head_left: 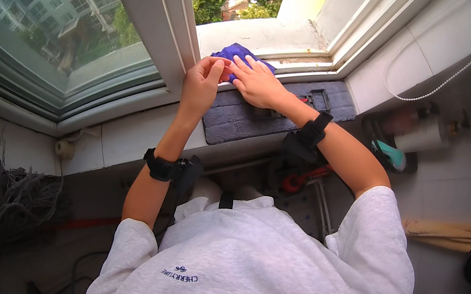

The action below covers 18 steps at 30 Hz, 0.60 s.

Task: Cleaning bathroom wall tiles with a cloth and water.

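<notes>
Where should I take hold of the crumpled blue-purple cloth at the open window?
Probably the bunched folds along the far edge of the crumpled blue-purple cloth, pinched from above: they bulge up uncovered, whereas the right grip lies spread over its near part.

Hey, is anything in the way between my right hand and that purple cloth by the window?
Nothing visible: your right hand lies flat over the purple cloth. Your left hand is beside it, not blocking it.
</notes>
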{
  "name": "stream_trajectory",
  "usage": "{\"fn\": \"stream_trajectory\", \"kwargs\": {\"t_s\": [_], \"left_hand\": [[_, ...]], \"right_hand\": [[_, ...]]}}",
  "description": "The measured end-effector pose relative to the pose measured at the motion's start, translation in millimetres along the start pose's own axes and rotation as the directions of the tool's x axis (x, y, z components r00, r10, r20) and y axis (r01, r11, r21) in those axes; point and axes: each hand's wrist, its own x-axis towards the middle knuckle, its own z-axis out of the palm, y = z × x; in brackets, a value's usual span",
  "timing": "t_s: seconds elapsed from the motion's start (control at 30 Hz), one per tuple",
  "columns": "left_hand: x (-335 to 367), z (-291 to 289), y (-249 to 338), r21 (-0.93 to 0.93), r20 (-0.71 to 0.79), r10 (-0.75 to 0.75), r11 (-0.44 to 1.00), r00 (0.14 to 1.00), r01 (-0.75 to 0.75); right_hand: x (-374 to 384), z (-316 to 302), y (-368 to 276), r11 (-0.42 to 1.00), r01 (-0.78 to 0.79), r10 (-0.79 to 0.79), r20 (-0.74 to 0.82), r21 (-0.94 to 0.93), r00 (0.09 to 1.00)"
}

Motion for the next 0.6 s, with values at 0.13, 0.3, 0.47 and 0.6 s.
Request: {"fn": "stream_trajectory", "kwargs": {"t_s": [0.13,0.3,0.47,0.6], "left_hand": [[-5.5,-7.8,1.4,0.038,0.020,-0.041,0.998,0.999,0.040],[-8.6,-5.6,-4.0,0.066,0.031,-0.036,0.997,0.999,0.034],[-3.2,0.3,-15.6,0.321,0.041,0.131,0.937,0.991,-0.137],[-5.7,-6.0,-5.4,0.398,0.095,0.150,0.900,0.984,-0.175]], "right_hand": [[-36.3,-21.2,73.3,0.968,-0.231,0.236,0.049,-0.098,0.970],[-19.0,-16.5,45.4,0.958,-0.282,0.287,0.110,-0.058,0.952],[18.0,-4.4,-23.2,0.990,0.143,-0.142,0.105,-0.006,0.984],[2.3,-5.9,18.5,0.955,0.177,-0.162,-0.085,0.237,0.983]]}}
